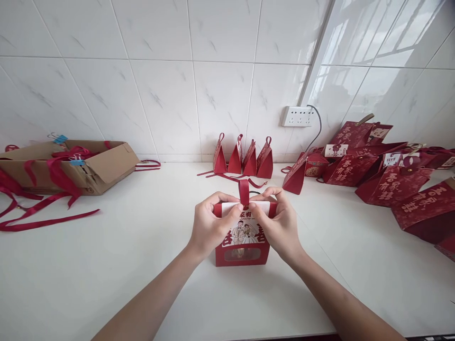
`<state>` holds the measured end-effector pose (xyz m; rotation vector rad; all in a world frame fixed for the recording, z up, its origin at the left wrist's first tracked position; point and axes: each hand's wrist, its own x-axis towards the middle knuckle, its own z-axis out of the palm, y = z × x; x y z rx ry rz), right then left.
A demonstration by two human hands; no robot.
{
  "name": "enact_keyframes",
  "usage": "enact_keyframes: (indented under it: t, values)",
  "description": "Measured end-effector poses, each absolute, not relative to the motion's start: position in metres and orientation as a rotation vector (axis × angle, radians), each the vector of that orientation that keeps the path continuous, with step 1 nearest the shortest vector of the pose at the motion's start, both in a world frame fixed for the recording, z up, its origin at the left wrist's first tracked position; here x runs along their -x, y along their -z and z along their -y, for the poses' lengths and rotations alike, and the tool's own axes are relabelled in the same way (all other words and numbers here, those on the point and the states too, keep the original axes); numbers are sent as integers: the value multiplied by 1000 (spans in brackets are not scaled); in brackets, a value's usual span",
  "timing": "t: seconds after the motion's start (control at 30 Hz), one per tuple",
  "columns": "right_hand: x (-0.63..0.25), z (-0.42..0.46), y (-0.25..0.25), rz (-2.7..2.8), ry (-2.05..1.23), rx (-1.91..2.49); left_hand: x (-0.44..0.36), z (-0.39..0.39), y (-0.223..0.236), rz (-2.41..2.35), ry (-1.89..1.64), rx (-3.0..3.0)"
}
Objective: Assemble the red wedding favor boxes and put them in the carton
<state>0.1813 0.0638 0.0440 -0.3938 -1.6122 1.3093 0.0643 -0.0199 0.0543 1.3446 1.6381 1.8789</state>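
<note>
A red gift box point(220, 255) with a clear window low on its front stands upright at the middle of the counter. Its front carries a white card point(244, 232) printed with a couple in wedding clothes. From the top edge rises a loop of red ribbon point(243, 190). My left hand point(215, 222) pinches the box's top edge just left of the ribbon's base. On the other side, my right hand point(277, 222) grips the same edge, its thumb close to the left one. What lies under the thumbs is mostly hidden.
At left, a cardboard box point(110, 163) holds red ribbons, some trailing onto the white counter point(142, 284). Several small red boxes point(265, 161) stand along the tiled wall. More red gift boxes point(387, 184) crowd the right side. A power strip point(297, 116) is on the wall.
</note>
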Motion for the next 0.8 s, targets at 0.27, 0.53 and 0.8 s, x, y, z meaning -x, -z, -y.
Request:
enact_keyframes:
  t: [0.27, 0.53, 0.8]
  values:
    - [-190, -78, -41, 1842, -1395, 264, -64, 17, -50, -1757, -2044, -1358]
    - [-189, -108, -33, 1818, -1921, 403, -39, 10, -54, -1296, -2146, -767]
    - [-178, -114, -25, 1091, -2255, 340, -47, 7, -49, -1156, -1954, -775]
